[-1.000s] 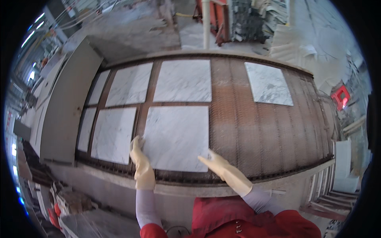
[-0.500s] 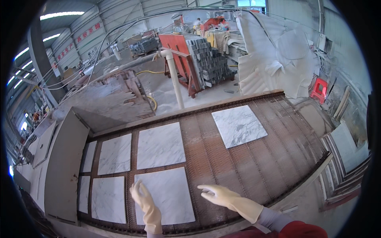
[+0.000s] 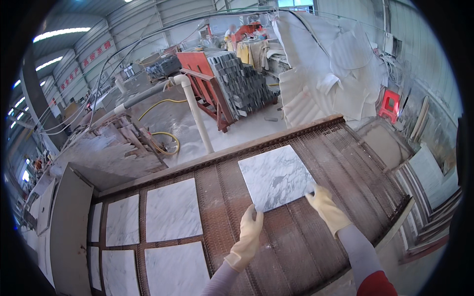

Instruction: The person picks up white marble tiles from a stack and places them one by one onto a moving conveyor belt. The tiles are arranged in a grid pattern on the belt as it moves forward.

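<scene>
A square white marble tile [image 3: 277,176] with grey veins lies on the brown mesh belt [image 3: 291,241] of a conveyor. My left hand [image 3: 245,238], in a pale rubber glove, has its thumb and fingers at the tile's near left corner. At the near right corner, my right hand [image 3: 327,209], gloved the same way, grips the edge, with its fingertips partly hidden by the tile. To the left, more marble tiles lie in two rows, among them a large back one [image 3: 174,209] and a front one [image 3: 177,270] cut off by the picture's edge.
A grey panel housing [image 3: 74,232] stands at the belt's left end. Along the far side runs a rail [image 3: 217,157], with a white pipe [image 3: 195,113] beyond it. A red rack [image 3: 205,93] holds stacked grey stone pieces. A red stool [image 3: 390,106] stands right; slabs [image 3: 427,172] lean nearby.
Both hands have reached forward from the near side to the near corners of the separate marble tile. The whole view has shifted, so the belt and tiles appear lower and farther left.
</scene>
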